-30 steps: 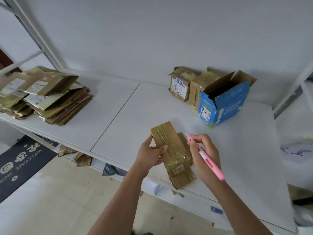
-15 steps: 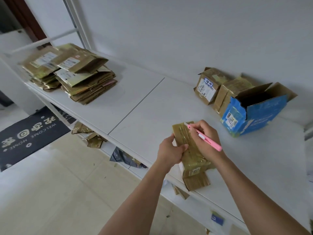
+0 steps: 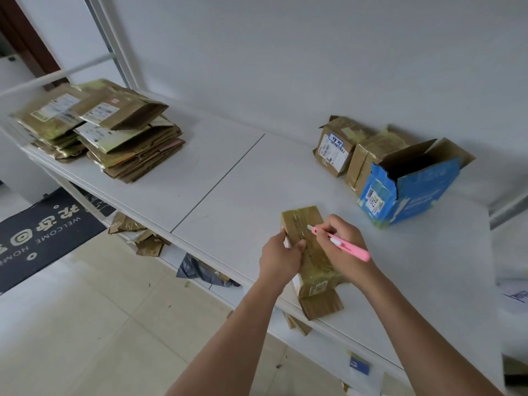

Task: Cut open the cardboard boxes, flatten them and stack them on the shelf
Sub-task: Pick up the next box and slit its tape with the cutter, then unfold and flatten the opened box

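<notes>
A small brown taped box (image 3: 310,252) lies near the front edge of the white shelf (image 3: 217,178). My left hand (image 3: 281,257) grips its left side, thumb on the taped top. My right hand (image 3: 344,244) holds a pink utility knife (image 3: 340,242) like a pen, its tip on the tape near the box's far end. Flattened boxes sit in a stack (image 3: 100,130) at the shelf's far left.
Two taped brown boxes (image 3: 333,148) (image 3: 368,158) and an open blue box (image 3: 408,184) stand at the back right against the wall. Cardboard scraps (image 3: 143,238) and a grey bag (image 3: 197,270) lie on the lower shelf. A dark doormat (image 3: 43,232) covers the floor at left.
My right hand has brought the knife from beside the box onto its taped top. The view has swung left and closer. My left hand keeps hold of the box.
</notes>
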A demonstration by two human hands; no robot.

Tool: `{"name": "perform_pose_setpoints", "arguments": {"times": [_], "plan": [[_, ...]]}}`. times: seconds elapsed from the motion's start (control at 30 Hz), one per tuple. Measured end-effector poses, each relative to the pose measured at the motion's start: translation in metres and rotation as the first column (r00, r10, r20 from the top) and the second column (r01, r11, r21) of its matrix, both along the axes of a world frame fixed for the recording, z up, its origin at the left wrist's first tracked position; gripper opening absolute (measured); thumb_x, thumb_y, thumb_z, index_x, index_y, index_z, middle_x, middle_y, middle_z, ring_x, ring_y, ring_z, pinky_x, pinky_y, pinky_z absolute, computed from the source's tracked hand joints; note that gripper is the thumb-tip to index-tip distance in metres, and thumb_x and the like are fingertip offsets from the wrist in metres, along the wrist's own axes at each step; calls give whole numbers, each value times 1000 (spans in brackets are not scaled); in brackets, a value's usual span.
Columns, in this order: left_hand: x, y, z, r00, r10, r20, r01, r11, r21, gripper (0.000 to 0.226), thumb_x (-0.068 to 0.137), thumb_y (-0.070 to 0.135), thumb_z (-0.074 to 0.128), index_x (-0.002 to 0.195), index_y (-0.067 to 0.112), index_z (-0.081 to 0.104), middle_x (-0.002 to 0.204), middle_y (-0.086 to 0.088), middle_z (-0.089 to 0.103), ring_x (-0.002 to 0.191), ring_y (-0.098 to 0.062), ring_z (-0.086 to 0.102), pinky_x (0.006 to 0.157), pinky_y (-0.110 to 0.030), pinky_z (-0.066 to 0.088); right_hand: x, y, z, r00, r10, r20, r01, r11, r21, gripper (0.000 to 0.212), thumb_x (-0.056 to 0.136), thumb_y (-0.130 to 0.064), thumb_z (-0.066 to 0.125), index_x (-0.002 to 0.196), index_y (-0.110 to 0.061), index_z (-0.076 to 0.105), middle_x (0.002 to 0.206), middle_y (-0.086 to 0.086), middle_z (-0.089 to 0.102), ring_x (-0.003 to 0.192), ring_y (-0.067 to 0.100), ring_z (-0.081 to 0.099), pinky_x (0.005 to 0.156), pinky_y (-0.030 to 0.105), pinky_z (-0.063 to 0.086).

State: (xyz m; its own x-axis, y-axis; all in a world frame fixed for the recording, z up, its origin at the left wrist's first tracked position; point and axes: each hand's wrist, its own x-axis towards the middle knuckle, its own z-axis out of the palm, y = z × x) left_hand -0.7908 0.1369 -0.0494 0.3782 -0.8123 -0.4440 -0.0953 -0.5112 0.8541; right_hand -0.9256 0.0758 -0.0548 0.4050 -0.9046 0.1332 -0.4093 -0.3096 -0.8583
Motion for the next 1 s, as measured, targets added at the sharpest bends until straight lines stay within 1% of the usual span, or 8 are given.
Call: {"name": "perform_pose_setpoints", "arguments": {"times": [0.07,0.23,0.47,0.6,0.73,0.8,0.87,1.0], "plan": [[0,0,-1,1000,17,-11,-17,1000,2,30,95,30,59,125,27,60,105,-10,71,98,-30,68,90,-46,56,-8,13,0,999,16,-36,-15,1000,4,19,94,-12,61,77,-13,52,83,7,64,79,14,63,58,28,51],[-2,0,-1,999,46,-15,-46,999,1,33,96,30,59,128,22,60,112,-10,69,100,-29,68,90,-46,56,-34,50,6,999,-25,28,22,994,104,20,93,-8,63,75,-16,58,81,-6,69,71,2,64,53,9,44],[-11,-4,2,990,-15,138,14,1000,6,47,95,35,61,136,13,57,127,-3,63,105,-25,65,89,-43,56,-59,87,16,993,-21,119,6,992,124,24,93,-8,63,75,-22,59,74,2,66,56,12,57,47,15,41],[-11,-5,3,988,-20,155,18,1000,14,47,95,33,62,137,11,56,127,-4,62,103,-25,66,89,-43,57,-67,88,20,987,-24,158,-1,988,156,24,94,-9,63,75,-25,59,74,9,67,64,21,63,49,17,43],[-8,-8,2,994,4,105,-7,999,32,49,94,29,65,137,10,55,123,-8,64,100,-28,68,82,-46,59,-93,80,9,968,-196,157,195,981,24,7,91,-26,60,84,-26,59,76,-5,65,63,11,60,53,16,45],[-6,-9,2,996,0,93,-5,999,53,49,93,29,66,137,11,55,118,-8,66,93,-27,70,78,-46,60,-114,69,-6,962,-269,-55,258,955,-145,7,93,-18,64,97,-23,59,83,-7,62,72,12,60,63,21,49],[-6,-10,1,997,1,79,-6,998,62,47,93,28,66,136,11,56,111,-8,68,87,-27,71,78,-47,60,-135,55,-24,835,-324,-444,166,918,-360,16,88,-10,69,104,-11,66,91,5,60,81,27,60,65,38,54],[-9,-10,2,997,16,77,-19,999,41,39,94,26,65,130,11,61,107,-7,69,87,-28,71,78,-48,60,-154,35,-43,489,-192,-851,61,981,-186,46,88,-3,56,133,-16,56,114,7,54,104,28,54,86,38,49]]}}
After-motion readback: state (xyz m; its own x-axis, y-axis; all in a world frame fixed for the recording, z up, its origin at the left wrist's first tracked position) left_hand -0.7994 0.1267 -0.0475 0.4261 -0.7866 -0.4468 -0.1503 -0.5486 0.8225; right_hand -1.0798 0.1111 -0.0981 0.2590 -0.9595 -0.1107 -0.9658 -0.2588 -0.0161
